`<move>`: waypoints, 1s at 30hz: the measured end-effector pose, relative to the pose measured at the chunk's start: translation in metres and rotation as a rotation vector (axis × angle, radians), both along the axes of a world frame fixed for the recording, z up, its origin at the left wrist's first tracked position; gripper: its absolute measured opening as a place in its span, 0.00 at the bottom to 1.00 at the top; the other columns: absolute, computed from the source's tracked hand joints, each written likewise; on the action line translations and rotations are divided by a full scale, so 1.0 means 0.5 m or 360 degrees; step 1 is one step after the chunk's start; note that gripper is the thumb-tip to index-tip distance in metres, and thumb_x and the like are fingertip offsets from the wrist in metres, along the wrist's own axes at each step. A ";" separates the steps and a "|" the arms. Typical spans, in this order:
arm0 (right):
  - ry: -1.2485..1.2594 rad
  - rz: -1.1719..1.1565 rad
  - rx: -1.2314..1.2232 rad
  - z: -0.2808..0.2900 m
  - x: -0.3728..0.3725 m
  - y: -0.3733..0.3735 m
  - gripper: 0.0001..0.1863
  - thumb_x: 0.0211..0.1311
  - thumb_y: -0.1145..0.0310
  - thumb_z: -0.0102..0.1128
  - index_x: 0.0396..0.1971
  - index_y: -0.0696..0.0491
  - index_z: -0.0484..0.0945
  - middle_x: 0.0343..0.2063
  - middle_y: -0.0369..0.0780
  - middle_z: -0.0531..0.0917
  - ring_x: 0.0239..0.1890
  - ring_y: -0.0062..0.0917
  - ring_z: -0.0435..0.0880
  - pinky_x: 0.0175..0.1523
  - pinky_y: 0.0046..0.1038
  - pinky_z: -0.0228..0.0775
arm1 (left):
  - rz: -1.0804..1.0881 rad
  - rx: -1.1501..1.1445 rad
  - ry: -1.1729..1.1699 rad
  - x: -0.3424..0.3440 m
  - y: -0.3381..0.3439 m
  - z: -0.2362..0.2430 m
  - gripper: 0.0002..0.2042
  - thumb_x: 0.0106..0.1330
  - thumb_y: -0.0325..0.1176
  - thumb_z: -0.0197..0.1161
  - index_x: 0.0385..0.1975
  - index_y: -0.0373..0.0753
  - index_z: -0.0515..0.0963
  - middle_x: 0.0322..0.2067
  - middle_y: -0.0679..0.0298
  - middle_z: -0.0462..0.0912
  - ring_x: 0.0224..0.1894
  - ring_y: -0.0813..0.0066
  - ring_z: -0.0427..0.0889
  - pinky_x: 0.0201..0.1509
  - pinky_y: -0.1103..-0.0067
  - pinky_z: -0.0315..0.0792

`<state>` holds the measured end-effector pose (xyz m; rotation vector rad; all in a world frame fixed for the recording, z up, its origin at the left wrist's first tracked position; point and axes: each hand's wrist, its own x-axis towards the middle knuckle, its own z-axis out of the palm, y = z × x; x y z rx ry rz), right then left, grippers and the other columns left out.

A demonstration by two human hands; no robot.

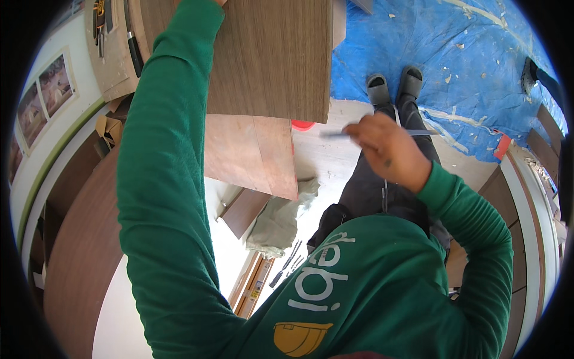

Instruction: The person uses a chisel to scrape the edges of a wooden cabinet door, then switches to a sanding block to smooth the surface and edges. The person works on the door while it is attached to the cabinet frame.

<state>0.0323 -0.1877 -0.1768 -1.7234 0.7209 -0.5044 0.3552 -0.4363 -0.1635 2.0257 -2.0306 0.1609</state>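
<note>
My right hand point(391, 152) is closed around a slim, straight grey tool point(426, 132) in front of my thighs. The tool sticks out on both sides of the fist; its left end is smeared by motion, so its kind does not show. My left arm stretches forward over a wood-grain panel point(269, 60). Just a sliver of my left hand point(220, 2) shows at the top edge, by the panel, and its fingers are out of the picture. The right hand is beyond the panel's near right corner, apart from it.
Pliers point(99, 30) and a black-handled tool point(134, 55) lie at the far left. A bare plywood sheet point(251, 146) sits below the panel. A pale green sack point(278, 224) lies on the floor. Blue sheeting point(430, 54) covers the floor ahead. Another person's foot point(529, 75) is at right.
</note>
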 end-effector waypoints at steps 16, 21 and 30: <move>-0.0181 -0.0037 -0.0445 -0.131 0.050 0.028 0.24 0.48 0.79 0.65 0.49 0.50 0.80 0.36 0.40 0.77 0.42 0.40 0.76 0.50 0.41 0.70 | -0.0057 -0.0036 0.0031 0.008 -0.009 -0.009 0.30 0.78 0.51 0.53 0.72 0.37 0.69 0.75 0.47 0.64 0.78 0.47 0.59 0.81 0.61 0.52; -0.0201 0.0112 -0.0031 -0.084 0.038 0.067 0.19 0.55 0.78 0.67 0.48 0.52 0.81 0.38 0.39 0.81 0.44 0.40 0.79 0.51 0.39 0.72 | -0.0044 -0.0025 -0.0035 0.011 0.004 0.004 0.30 0.77 0.51 0.53 0.72 0.37 0.68 0.75 0.48 0.64 0.77 0.47 0.60 0.81 0.60 0.52; -0.0371 -0.0226 0.0413 -0.035 0.050 -0.053 0.08 0.66 0.69 0.70 0.37 0.58 0.83 0.32 0.46 0.84 0.34 0.41 0.83 0.40 0.39 0.75 | -0.0031 0.0024 -0.0018 0.000 0.005 0.006 0.29 0.77 0.49 0.54 0.72 0.38 0.69 0.75 0.48 0.65 0.78 0.47 0.59 0.81 0.59 0.50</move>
